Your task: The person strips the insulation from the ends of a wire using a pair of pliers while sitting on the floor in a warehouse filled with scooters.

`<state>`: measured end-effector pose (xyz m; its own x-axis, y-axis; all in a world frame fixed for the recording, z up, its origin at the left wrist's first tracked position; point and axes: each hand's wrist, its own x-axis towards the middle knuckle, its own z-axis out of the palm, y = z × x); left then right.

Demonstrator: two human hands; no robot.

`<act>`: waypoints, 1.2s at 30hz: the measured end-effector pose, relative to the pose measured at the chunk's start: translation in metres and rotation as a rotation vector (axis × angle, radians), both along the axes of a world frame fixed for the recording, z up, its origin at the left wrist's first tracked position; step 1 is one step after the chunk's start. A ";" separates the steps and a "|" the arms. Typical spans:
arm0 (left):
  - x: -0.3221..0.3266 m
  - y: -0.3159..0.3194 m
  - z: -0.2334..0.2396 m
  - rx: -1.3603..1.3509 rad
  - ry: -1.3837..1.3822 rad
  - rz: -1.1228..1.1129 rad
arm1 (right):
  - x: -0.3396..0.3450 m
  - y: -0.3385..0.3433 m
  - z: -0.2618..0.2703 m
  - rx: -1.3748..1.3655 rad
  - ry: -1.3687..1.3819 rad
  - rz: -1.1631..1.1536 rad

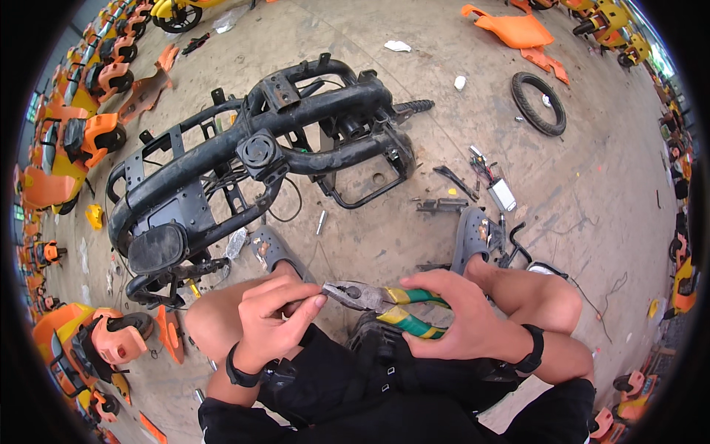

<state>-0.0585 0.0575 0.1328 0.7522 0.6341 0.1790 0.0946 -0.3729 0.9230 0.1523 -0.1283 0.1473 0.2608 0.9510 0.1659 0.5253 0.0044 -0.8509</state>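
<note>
My right hand (pixel 460 316) is wrapped around the green and yellow handles of combination pliers (pixel 363 295), whose jaws point left. The thumb and forefinger of my left hand (pixel 280 313) pinch together at the tip of the jaws. Something small and thin seems to be between those fingers, but it is mostly hidden. Both hands are above my lap. Beyond them, a black tubular scooter frame (pixel 194 161) lies on the concrete floor.
A small metal controller box with wires (pixel 502 194), a black bracket (pixel 444 205) and a metal tube (pixel 321 222) lie near my feet. Farther off are a tyre (pixel 538 104) and an orange plastic panel (pixel 513 30). Rows of orange and yellow scooters (pixel 91 133) stand along the sides.
</note>
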 end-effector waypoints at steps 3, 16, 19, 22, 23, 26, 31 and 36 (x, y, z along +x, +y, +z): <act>0.000 0.001 -0.003 0.026 0.022 -0.022 | 0.007 0.001 0.000 0.045 -0.291 0.056; -0.006 0.006 -0.002 -0.205 -0.031 0.039 | 0.009 -0.004 -0.002 -0.251 -0.063 0.072; -0.010 0.007 0.001 -0.352 -0.108 -0.019 | 0.010 0.002 -0.008 -0.342 0.001 0.014; -0.008 0.006 0.007 -0.540 -0.203 -0.089 | 0.004 0.005 -0.029 -0.481 -0.031 -0.012; -0.006 0.004 0.008 -0.563 -0.236 -0.113 | 0.002 0.008 -0.042 -0.565 -0.070 0.005; -0.009 0.003 0.012 -0.550 -0.268 -0.180 | -0.014 0.031 -0.096 -0.788 -0.138 0.066; -0.005 0.005 0.012 -0.428 -0.196 -0.246 | -0.029 0.041 -0.233 -0.940 -0.220 0.026; -0.018 0.003 0.004 -0.792 -0.225 -0.237 | -0.054 0.018 -0.296 -0.989 -0.216 -0.138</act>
